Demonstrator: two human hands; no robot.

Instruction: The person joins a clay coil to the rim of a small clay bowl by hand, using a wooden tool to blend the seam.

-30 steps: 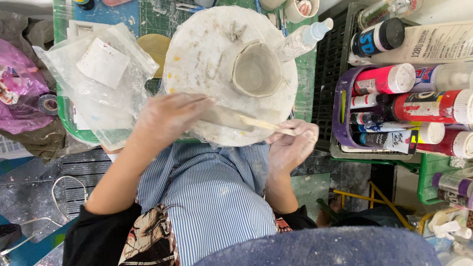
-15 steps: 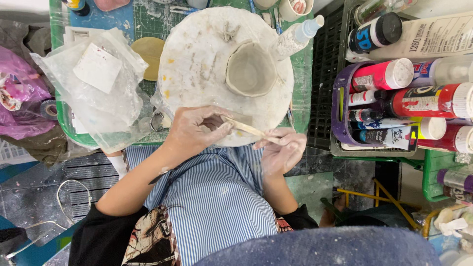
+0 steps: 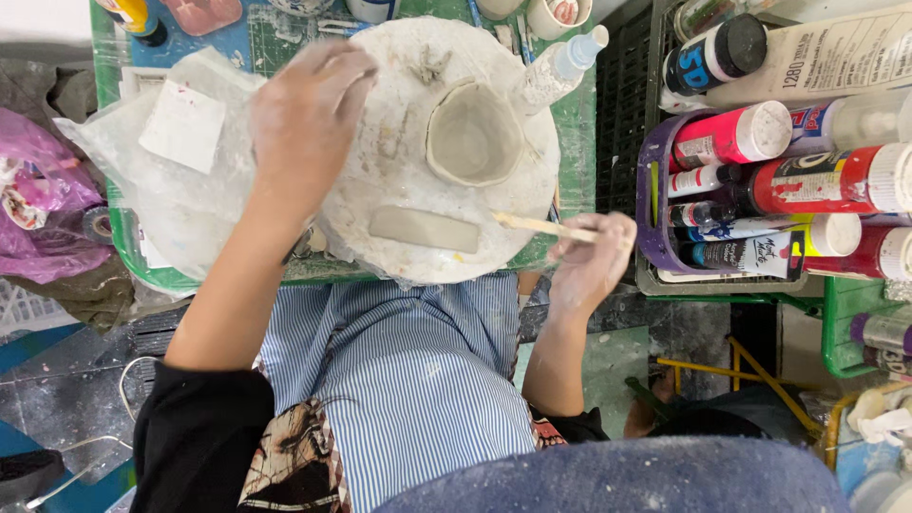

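Observation:
A round white board [image 3: 399,123] dusted with clay lies on a green tray in front of me. On it stand a small grey clay cup [image 3: 472,142] and a flat grey clay slab [image 3: 424,229]. My left hand [image 3: 302,119] rests on the board's left rim, fingers curled toward its far edge. My right hand [image 3: 589,258] is at the board's right edge and grips a thin wooden stick [image 3: 532,224] whose tip points toward the slab. A small lump of clay [image 3: 432,65] sits near the board's far side.
A crumpled clear plastic bag with a white square [image 3: 180,123] lies left of the board. A spray bottle [image 3: 560,66] stands behind the cup. Several paint bottles [image 3: 760,180] fill purple and green baskets on the right. A pink bag [image 3: 38,199] is at far left.
My left hand has lifted off the near part of the board and moved up to its left rim, uncovering the clay slab. My right hand has shifted slightly right with the stick.

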